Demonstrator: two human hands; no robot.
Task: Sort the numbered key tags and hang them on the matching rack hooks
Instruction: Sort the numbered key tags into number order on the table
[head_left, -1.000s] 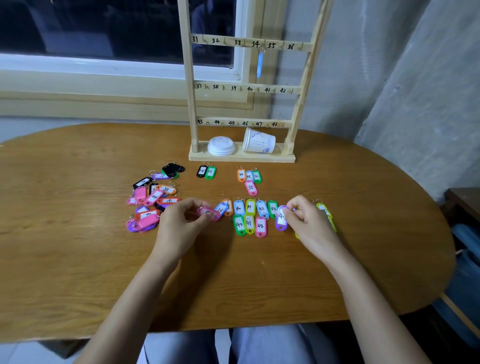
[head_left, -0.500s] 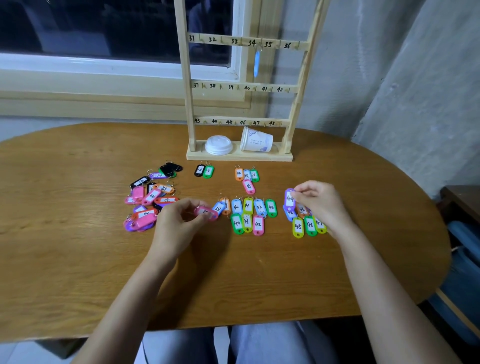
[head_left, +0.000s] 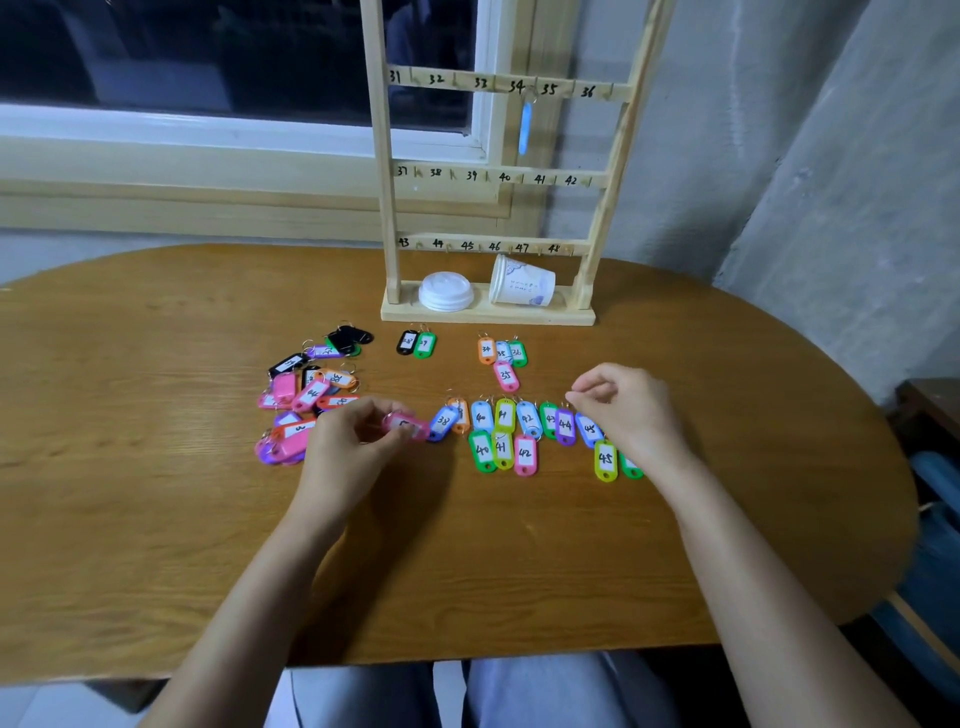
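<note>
One view, head: desk (head_left: 156, 519) carried the rack (head_left: 387, 208) at its far edge.
Left hand (head_left: 353, 447): fingers pinched a pink tag (head_left: 408, 425), beside the blue 38 tag (head_left: 443, 422).
Right hand (head_left: 628, 410): thumb and index fingers narrow above the purple 44 tag (head_left: 565, 426); hold on its ring, cannot tell.
Sorted rows (head_left: 503, 447): between the hands.
Unsorted pile (head_left: 306, 395): left of the left hand.
Hook 34: one blue hung tag (head_left: 527, 127).
</note>
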